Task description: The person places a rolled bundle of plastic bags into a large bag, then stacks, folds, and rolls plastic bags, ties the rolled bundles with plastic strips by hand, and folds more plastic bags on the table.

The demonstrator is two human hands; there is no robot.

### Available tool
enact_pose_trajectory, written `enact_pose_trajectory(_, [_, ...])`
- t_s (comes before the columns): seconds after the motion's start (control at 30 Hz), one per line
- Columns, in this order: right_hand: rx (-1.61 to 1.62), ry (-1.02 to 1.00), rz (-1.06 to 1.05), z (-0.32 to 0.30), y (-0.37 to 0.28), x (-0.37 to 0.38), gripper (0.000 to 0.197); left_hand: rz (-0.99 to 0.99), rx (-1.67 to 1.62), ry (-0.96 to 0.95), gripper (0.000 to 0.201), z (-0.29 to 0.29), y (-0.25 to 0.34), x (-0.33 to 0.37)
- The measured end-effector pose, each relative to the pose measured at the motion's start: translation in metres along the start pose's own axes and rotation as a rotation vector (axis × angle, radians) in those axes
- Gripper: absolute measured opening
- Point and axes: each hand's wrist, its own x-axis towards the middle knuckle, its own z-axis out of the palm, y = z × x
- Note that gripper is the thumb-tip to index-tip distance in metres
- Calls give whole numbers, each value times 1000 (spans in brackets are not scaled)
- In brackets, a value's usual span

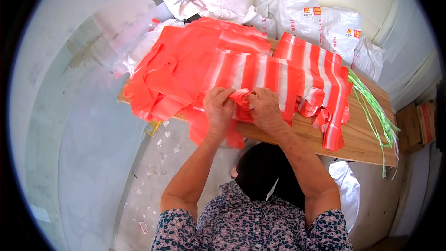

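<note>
Red-and-white striped plastic bags (253, 72) lie spread on a wooden table (371, 111) in front of me. At the near edge, my left hand (218, 108) has its fingers closed on a bunched part of the plastic bag. Just to its right, my right hand (266, 110) pinches the same gathered plastic, thumb toward the left hand. Between the two hands the bunch shows crumpled, red and white. Plain red plastic bags (172, 65) are heaped at the left. More striped bags (320, 74) lie at the right, their near ends twisted into bunches.
Bright green plastic strands (371, 107) hang over the table's right end. Stuffed white sacks (299, 16) stand along the wall behind. Cardboard boxes (413, 125) are at the far right. A white bag (346, 193) sits below the table's near edge. Scraps litter the grey floor (158, 172).
</note>
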Motion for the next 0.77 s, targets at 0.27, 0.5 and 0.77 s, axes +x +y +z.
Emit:
enact_pose_trajectory(0.27, [191, 225, 330, 13, 23, 16, 10, 97, 106, -77, 24, 0, 4, -5])
enact_pose_trajectory(0.5, [302, 104, 554, 8, 32, 22, 19, 370, 339, -102, 24, 4, 4, -12])
enact_pose_trajectory(0.77, [250, -2, 809, 8, 32, 34, 23, 464, 400, -199, 25, 5, -5, -16])
